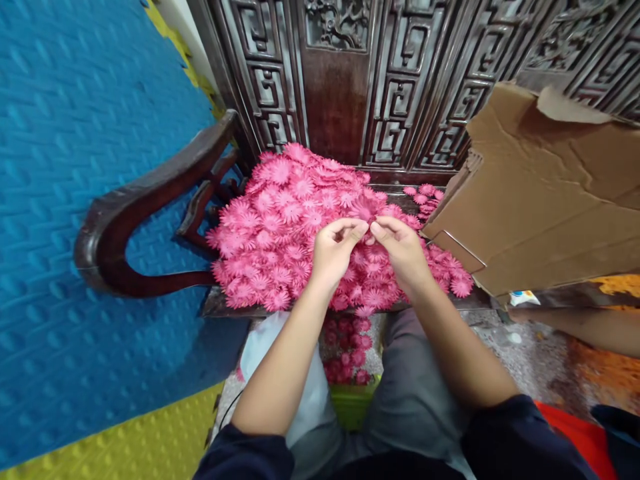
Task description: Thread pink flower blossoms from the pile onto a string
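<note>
pink paper flower (367,233) sits pinched between the fingertips of the left hand (334,252) and right hand (403,250), just above the flower pile (280,227) on the wooden chair (150,193).

Both hands (367,250) pinching one pink flower (369,233) above the flower pile (280,233).

Bright even light, sharp, edges bowed
</note>
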A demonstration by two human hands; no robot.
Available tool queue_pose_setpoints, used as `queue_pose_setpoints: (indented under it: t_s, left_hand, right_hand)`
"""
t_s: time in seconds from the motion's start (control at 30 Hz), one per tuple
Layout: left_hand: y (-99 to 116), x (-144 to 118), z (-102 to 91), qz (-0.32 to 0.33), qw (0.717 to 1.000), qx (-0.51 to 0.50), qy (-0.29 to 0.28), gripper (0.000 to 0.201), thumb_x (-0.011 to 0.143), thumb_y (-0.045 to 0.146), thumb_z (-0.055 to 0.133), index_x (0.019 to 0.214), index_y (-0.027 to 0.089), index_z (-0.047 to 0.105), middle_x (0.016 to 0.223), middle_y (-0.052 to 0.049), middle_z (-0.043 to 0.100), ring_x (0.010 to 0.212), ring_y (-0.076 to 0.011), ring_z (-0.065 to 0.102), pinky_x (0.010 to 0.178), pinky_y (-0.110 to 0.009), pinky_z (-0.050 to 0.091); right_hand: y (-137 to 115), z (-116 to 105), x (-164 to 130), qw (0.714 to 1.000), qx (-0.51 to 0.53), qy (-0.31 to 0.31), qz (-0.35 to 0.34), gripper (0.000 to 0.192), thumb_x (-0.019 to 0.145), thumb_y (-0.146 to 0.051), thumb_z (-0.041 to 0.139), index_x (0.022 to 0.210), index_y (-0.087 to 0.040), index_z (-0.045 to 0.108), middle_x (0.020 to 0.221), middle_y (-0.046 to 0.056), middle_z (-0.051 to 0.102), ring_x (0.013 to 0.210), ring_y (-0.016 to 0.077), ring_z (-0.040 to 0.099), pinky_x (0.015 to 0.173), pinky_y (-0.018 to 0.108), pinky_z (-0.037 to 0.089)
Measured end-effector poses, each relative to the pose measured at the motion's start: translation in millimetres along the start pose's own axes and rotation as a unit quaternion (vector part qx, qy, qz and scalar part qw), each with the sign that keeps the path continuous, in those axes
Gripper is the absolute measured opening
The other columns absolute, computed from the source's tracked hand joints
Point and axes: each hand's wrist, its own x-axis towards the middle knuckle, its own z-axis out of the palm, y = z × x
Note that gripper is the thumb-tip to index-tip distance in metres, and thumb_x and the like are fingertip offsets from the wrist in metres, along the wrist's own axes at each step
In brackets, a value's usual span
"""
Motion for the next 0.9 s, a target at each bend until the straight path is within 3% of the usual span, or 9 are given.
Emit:
queue_pose_setpoints:
  t_s: [0.1, 0.3, 0.47, 0.67, 0.9]
  left_hand:
    - [-0.5, -2.4, 1.5, 0.044, 0.995, 0.084, -0.028, 0.017, 0.071, 0.034, 0.070, 0.078, 0.018, 0.072, 0.074, -0.001, 0.067, 0.064, -0.0092, 0.052, 0.064, -0.022, 0.043]
    - [-4.6, -1.9, 8.8, 0.070, 0.979, 0.186, 0.038, 0.013, 0.076, 0.023, 0.061, 0.077, 0.015, 0.071, 0.064, 0.001, 0.058, 0.059, -0.0087, 0.048, 0.061, -0.023, 0.040]
    - [-4.5, -0.7, 11.6, 0.030, 0.990, 0.122, 0.059, 0.007, 0.070, 0.021, 0.063, 0.071, 0.015, 0.068, 0.055, 0.004, 0.049, 0.052, -0.0065, 0.040, 0.052, -0.020, 0.035]
    - [-2.6, 0.4, 13.0, 0.002, 0.993, 0.052, 0.105, 0.004, 0.066, 0.018, 0.066, 0.066, 0.015, 0.064, 0.053, 0.006, 0.043, 0.051, -0.0054, 0.035, 0.049, -0.019, 0.031]
    - [-0.5, 1.7, 3.4, -0.030, 0.999, 0.028, 0.023, 0.009, 0.066, 0.021, 0.068, 0.063, 0.014, 0.064, 0.053, 0.006, 0.042, 0.052, -0.0051, 0.033, 0.050, -0.020, 0.026]
  right_hand:
    - [1.7, -5.5, -1.5, 1.000, 0.005, 0.009, 0.012, 0.024, 0.063, -0.039, 0.075, 0.074, -0.020, 0.066, 0.064, -0.005, 0.059, 0.058, 0.0067, 0.053, 0.061, 0.023, 0.049]
    - [9.7, -7.3, 2.9, 0.999, 0.002, 0.046, -0.004, 0.026, 0.061, -0.037, 0.076, 0.076, -0.020, 0.064, 0.067, -0.005, 0.061, 0.057, 0.0062, 0.052, 0.060, 0.023, 0.048]
    - [12.7, -1.8, 1.6, 0.997, -0.049, 0.030, -0.041, 0.020, 0.073, -0.039, 0.065, 0.076, -0.019, 0.064, 0.066, -0.004, 0.060, 0.061, 0.0082, 0.054, 0.066, 0.025, 0.048]
    - [19.5, 16.2, -3.6, 0.993, -0.059, 0.072, -0.070, 0.022, 0.076, -0.036, 0.062, 0.089, -0.018, 0.062, 0.092, 0.004, 0.068, 0.087, 0.0141, 0.063, 0.087, 0.031, 0.048]
    - [22.4, 9.8, -3.6, 0.983, -0.131, 0.054, -0.119, 0.020, 0.083, -0.035, 0.053, 0.077, -0.018, 0.062, 0.078, 0.000, 0.064, 0.077, 0.0120, 0.057, 0.078, 0.027, 0.046]
